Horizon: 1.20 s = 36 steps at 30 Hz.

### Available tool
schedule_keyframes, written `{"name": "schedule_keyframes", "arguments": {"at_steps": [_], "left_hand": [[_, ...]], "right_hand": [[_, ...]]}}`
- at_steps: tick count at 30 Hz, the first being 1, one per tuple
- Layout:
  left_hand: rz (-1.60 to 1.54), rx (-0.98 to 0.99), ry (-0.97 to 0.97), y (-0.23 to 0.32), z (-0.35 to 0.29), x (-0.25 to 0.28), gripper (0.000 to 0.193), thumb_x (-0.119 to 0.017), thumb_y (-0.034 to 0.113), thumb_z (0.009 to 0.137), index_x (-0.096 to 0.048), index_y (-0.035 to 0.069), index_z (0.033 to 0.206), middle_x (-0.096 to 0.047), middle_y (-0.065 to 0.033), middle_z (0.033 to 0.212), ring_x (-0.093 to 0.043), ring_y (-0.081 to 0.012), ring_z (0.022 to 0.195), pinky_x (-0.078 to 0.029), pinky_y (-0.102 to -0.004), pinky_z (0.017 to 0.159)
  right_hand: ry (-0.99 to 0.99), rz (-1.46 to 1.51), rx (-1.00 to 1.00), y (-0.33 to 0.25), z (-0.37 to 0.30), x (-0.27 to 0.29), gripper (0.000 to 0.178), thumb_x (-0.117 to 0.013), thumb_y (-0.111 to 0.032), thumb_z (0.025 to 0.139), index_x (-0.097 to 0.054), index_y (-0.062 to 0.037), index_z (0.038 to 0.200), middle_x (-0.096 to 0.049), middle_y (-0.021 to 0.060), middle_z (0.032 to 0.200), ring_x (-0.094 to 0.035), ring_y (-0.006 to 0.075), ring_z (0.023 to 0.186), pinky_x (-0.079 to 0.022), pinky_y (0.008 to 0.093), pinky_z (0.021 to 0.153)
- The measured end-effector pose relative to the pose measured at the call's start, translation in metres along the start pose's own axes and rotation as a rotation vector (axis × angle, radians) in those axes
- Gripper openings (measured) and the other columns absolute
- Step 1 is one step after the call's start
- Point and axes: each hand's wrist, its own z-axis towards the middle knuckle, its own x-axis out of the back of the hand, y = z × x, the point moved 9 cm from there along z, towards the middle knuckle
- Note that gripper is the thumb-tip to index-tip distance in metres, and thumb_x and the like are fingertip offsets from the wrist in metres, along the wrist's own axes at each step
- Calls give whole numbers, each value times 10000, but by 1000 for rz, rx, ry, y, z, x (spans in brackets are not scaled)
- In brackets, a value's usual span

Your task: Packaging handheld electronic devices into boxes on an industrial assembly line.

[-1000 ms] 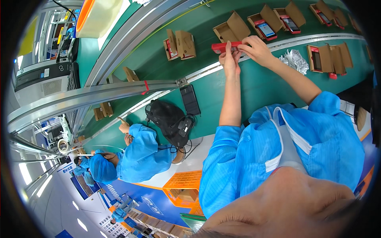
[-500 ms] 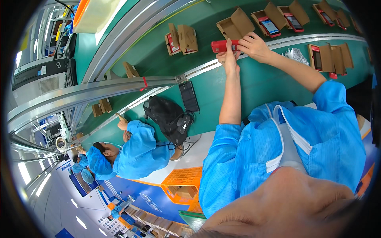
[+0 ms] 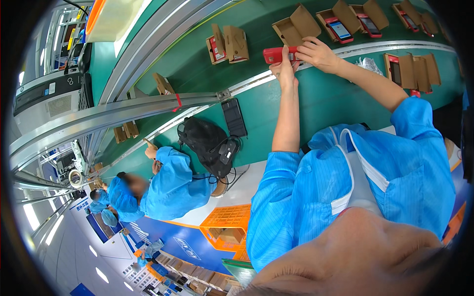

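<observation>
A red phone-like handheld device (image 3: 273, 55) is held over the metal rail at the near edge of the green belt. Around its lower side close the fingers of my left hand (image 3: 284, 71), its thumb across the face turned up. My right hand (image 3: 318, 55) grips the device's right end with bent fingers. Just beyond my hands stands an open brown cardboard box (image 3: 291, 33); no device shows in it. To its right, a red device with a lit screen (image 3: 339, 30) lies in another open box, and a further red device (image 3: 369, 25) sits beside that.
Two brown boxes (image 3: 236, 45) stand left on the belt. Nearer lie a clear plastic bag (image 3: 368, 65), opened boxes (image 3: 419, 71), a black phone-like device (image 3: 234, 117) and a black mesh bag (image 3: 202, 140). A metal beam (image 3: 123, 111) crosses at left, near a co-worker in blue (image 3: 173, 190).
The boxes on the belt have shifted slightly to the right against the rail. Both my hands keep hold of the red device, nearly unmoved.
</observation>
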Motion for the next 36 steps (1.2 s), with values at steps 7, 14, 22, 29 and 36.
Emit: {"name": "schedule_keyframes", "arguments": {"at_steps": [7,14,22,29,36], "left_hand": [[28,-47,-35,-1,4,0,293,-734,274,779,-585,22,756,-610,-73,707,-597,-125,578,-538,-248,479],[-39,204,-45,-29,5,2,326,-720,328,784,-599,26,755,-613,-81,690,-596,-140,561,-535,-260,457],[-179,215,-333,-39,32,-20,404,-601,379,871,-537,-10,961,-618,-129,889,-628,-245,799,-547,-447,751],[-436,624,-635,-96,23,-105,548,-240,468,973,-369,58,1314,-485,-213,1207,-456,-394,1134,-279,-634,1004],[-294,385,-446,-99,49,-80,606,-354,476,958,-294,8,1338,-407,-224,1306,-475,-378,1139,-351,-513,1008]], "right_hand": [[-154,-89,-98,-2,3,-19,241,-566,-106,718,-575,-12,940,-547,87,975,-522,225,955,-395,377,911],[-141,-91,222,-18,-19,-16,166,-577,-139,735,-547,-44,868,-517,49,881,-499,204,921,-396,336,847],[-40,405,-480,14,-59,38,178,-631,-166,784,-539,-40,869,-541,88,824,-528,212,826,-420,326,759],[-106,430,-1417,115,-262,69,270,-697,-196,773,-527,-32,903,-560,73,773,-558,246,732,-440,334,661],[-380,-179,-1078,83,-241,35,312,-646,-69,744,-505,-83,1022,-507,83,992,-523,280,935,-420,404,730]]}}
